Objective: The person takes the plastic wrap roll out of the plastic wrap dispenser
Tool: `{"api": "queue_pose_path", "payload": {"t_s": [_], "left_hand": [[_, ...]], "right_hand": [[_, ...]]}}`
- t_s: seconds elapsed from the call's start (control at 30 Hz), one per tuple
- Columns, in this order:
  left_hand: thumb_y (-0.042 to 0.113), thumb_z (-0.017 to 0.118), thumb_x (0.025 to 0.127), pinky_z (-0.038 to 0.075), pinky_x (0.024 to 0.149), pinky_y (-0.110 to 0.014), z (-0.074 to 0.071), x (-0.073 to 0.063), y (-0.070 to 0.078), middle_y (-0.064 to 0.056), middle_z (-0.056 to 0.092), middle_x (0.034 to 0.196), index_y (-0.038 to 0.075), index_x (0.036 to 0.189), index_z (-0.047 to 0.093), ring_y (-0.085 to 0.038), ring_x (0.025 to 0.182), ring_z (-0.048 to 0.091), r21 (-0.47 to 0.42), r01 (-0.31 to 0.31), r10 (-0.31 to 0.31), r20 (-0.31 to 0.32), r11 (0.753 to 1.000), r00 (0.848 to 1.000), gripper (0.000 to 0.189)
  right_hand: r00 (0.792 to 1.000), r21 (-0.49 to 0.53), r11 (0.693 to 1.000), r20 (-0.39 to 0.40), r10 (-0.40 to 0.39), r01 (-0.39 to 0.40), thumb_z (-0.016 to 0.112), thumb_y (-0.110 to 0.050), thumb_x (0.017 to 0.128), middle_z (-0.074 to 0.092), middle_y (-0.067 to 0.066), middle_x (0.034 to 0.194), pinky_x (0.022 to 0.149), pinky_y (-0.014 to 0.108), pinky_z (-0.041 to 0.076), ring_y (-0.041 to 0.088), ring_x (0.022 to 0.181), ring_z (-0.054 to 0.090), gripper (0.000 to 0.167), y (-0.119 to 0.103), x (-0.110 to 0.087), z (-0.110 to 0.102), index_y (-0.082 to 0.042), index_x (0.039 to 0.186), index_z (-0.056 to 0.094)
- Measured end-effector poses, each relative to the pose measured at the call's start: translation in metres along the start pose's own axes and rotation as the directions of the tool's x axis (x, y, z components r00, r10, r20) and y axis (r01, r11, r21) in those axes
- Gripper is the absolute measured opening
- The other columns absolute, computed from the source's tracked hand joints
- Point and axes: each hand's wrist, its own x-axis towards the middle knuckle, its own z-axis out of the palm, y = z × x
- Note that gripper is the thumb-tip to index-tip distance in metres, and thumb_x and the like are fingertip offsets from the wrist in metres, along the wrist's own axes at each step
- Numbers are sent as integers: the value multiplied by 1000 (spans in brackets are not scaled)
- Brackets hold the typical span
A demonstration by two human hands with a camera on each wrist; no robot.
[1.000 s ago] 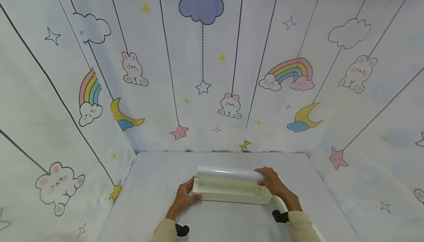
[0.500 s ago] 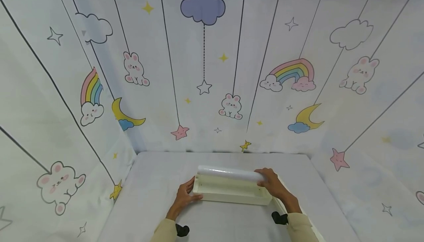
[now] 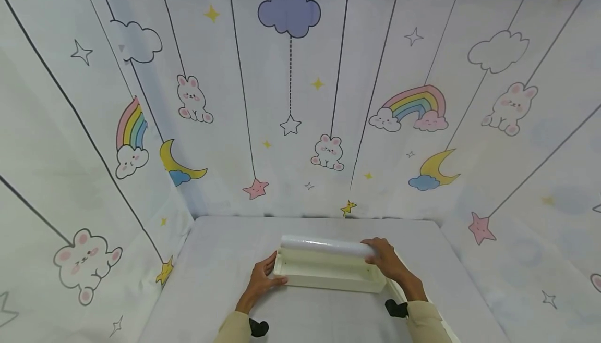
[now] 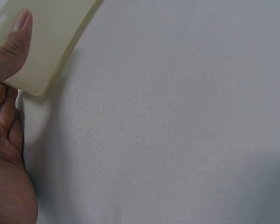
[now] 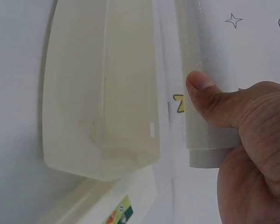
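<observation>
A roll of clear plastic wrap [image 3: 324,245] is raised just above and behind a long, cream-coloured open box [image 3: 331,281] in the head view. My right hand [image 3: 389,260] grips the roll by its right end; in the right wrist view, the thumb lies along the roll [image 5: 203,116] near its core end. My left hand [image 3: 260,282] holds the box's left end, and its thumb presses on the front wall in the left wrist view. The box's inside [image 5: 130,84] holds nothing that I can see. The left fingers are partly hidden behind the box.
A second long cream piece [image 3: 395,290], perhaps the box's lid, lies beneath the right forearm, partly hidden. A colourful label [image 5: 121,211] shows on it in the right wrist view. The white-covered table [image 3: 225,249] meets a printed cloth wall [image 3: 291,176] at its back.
</observation>
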Motion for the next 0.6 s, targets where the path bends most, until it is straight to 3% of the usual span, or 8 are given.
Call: {"api": "queue_pose_path", "payload": {"t_s": [0.17,0.37,0.6], "left_hand": [[23,101,78,43,117,-8,1,0,0,-22,50,165,-1,164,45,-21,153,54,32,-32,32,-1,999,999,106],[21,101,79,42,117,-7,1,-1,4,-22,48,166,-2,164,43,-28,155,51,24,-7,7,3,1000,1000,106],[16,97,84,45,120,-13,1,-4,10,-30,48,164,-8,164,40,-40,153,52,83,-110,107,36,990,994,100]], "right_hand": [[1000,-2,1000,-5,-10,10,82,-1,91,73,14,119,101,56,37,28,113,56,46,0,1,-1,-1,136,71],[999,-10,999,-7,-33,32,83,1,90,73,14,117,99,52,37,27,112,56,46,-1,3,-1,1,135,72],[999,15,999,-13,-30,30,83,-1,90,74,13,117,100,55,37,26,111,55,45,-1,4,-1,-1,134,73]]}}
